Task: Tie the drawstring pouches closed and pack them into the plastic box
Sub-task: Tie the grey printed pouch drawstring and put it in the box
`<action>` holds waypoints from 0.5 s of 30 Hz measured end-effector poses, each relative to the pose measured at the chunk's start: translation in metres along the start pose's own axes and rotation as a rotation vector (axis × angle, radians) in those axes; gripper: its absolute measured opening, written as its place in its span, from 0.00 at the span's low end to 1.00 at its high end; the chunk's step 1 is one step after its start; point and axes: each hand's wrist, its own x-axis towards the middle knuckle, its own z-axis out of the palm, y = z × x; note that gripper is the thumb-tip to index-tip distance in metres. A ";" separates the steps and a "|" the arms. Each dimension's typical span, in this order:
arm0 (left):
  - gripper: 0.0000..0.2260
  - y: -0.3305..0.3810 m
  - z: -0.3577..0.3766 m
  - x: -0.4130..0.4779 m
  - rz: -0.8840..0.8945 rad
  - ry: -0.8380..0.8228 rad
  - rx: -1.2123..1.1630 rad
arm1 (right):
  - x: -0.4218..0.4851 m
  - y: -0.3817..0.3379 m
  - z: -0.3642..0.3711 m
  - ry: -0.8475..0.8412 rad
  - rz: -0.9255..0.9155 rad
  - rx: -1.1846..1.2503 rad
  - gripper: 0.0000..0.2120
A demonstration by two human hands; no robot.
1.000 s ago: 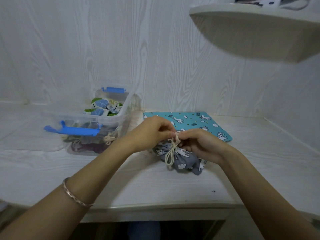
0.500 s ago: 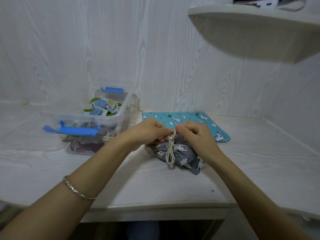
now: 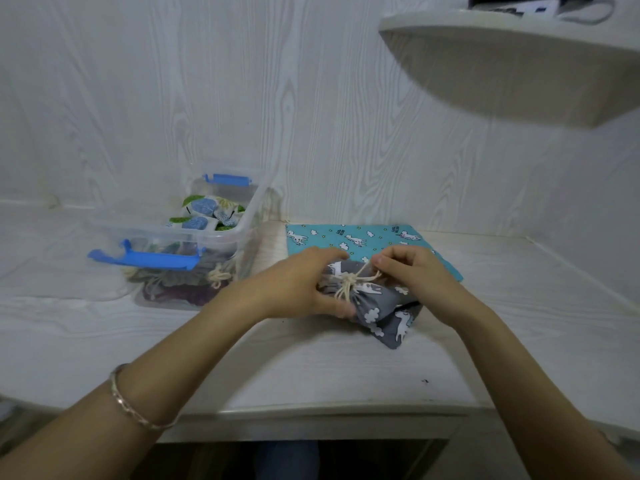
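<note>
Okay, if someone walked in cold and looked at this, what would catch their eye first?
Two hands at mid-table working a grey pouch: the left hand grips its gathered neck while the right hand pinches the cream drawstring. Behind lies a turquoise printed cloth, flat; to the left stands a clear plastic box with blue latches, pouches already inside.

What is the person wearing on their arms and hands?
The left arm and right arm are bare, with no sleeves in view. The left hand and right hand wear no gloves. A thin silvery bangle circles the left wrist.
</note>
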 end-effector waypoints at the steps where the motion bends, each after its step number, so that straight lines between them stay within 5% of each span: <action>1: 0.32 0.001 0.002 -0.002 0.050 -0.039 0.085 | 0.002 -0.002 0.000 -0.002 -0.008 0.028 0.10; 5: 0.03 0.005 -0.002 0.008 0.044 0.104 0.217 | 0.007 -0.005 0.000 0.010 -0.033 0.014 0.12; 12: 0.03 0.041 -0.061 0.046 0.074 0.313 -0.719 | 0.032 0.000 -0.024 0.319 0.157 0.261 0.24; 15: 0.05 0.074 -0.089 0.063 0.178 0.370 -1.016 | 0.047 0.016 -0.026 0.242 0.323 0.263 0.22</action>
